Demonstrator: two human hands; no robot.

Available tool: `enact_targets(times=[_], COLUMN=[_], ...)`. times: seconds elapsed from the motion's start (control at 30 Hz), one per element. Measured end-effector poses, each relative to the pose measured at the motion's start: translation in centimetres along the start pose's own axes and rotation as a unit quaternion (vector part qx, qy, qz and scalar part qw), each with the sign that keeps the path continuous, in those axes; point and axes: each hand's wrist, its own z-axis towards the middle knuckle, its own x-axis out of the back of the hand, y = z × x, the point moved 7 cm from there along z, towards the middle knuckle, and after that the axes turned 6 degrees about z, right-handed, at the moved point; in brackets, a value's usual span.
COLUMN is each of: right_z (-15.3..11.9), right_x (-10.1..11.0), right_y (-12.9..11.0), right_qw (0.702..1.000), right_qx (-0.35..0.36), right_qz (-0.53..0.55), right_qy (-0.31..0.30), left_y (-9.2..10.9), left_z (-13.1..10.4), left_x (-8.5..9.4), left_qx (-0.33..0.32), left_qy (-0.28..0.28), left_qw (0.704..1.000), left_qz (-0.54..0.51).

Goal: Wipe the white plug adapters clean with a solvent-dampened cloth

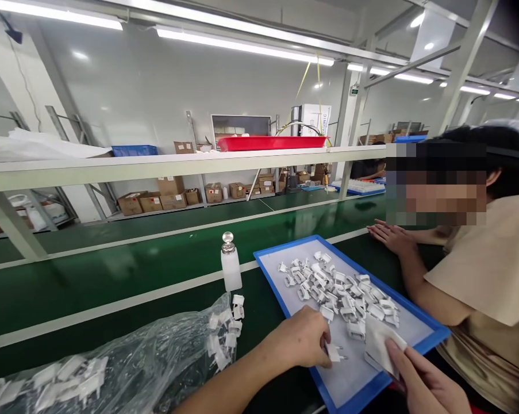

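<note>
My left hand (300, 339) pinches a small white two-pin plug piece (334, 352) over the near side of a blue-rimmed tray (285, 246). The pins point right. In my right hand (429, 382) is a flat white square pad, perhaps a folded cloth (383, 344), gripped between thumb and fingers at the tray's near right edge. A heap of similar white plug pieces (328, 282) lies loose on the tray. Left of my forearm, a clear plastic bag (142, 356) has more white plug pieces (227, 328) in and around its opening.
A white pump bottle with a metal top (232, 270) stands left of the tray. Beyond runs a green conveyor belt (177, 253), under a shelf carrying a red tray (272, 143). A co-worker (479, 264) sits close on the right, arms on the table beside the tray.
</note>
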Motion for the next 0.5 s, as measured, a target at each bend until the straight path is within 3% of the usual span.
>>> enact_targets(times=[0.07,0.17,0.37,0.5], right_z=[-0.5,-1.3,-3.0,-4.5], right_x=[-0.3,-1.6,-4.2,-6.3], right_y=[-1.7,-3.8,-5.0,-5.8], right_qw=[0.992,0.952,0.914,0.863], right_qx=[0.062,0.185,0.291,0.362], right_qz=[-0.11,-0.244,-0.27,-0.308], right_qy=[0.001,-0.017,-0.083,-0.169], left_y=[-0.3,-0.9,-1.9,-2.0], left_z=[0.5,0.9,1.0,1.1], left_x=[-0.8,-1.6,-3.1,-3.4], left_qx=[-0.008,-0.014,0.064,0.052], left_qy=[0.015,0.031,0.059,0.099], left_qw=[1.0,0.999,0.996,0.994], left_qz=[0.01,0.008,-0.005,-0.012])
